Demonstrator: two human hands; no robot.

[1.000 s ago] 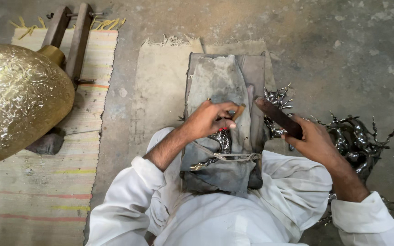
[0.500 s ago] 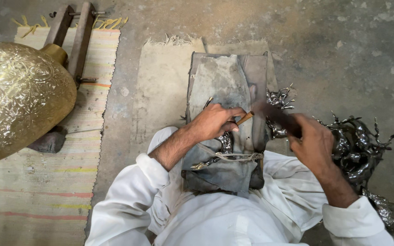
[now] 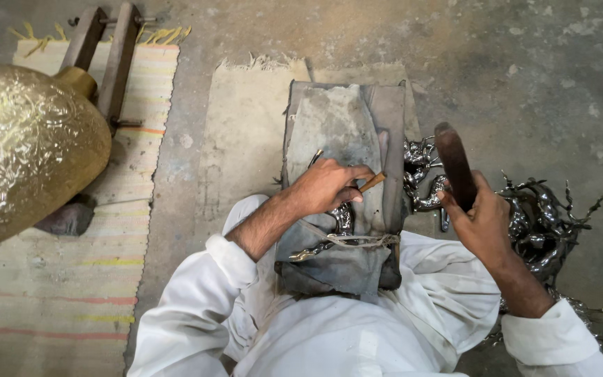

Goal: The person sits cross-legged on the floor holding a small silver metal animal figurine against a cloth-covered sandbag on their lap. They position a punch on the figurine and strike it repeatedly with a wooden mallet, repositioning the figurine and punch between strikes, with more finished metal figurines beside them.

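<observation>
two hands work over a grey padded block (image 3: pixel 347 132) that rests in the person's lap, its long side running away from the body. bare concrete floor (image 3: pixel 525 63) lies open beyond and to the right of the block; a striped mat (image 3: pixel 57 279) and a large brass pot (image 3: pixel 22 153) crowd the left side, and a pile of shiny metal branches (image 3: pixel 546 223) sits close on the right. the left hand (image 3: pixel 326 185) has its fingers closed around a small chisel (image 3: pixel 371 183), whose wooden end points up and right, over a silvery metal piece (image 3: pixel 343 220) on the block. the right hand (image 3: pixel 479 220) grips a dark hammer (image 3: pixel 453 164), its long axis nearly upright in view. half a second ago the hammer lay low beside the chisel; now it is raised and well apart.
</observation>
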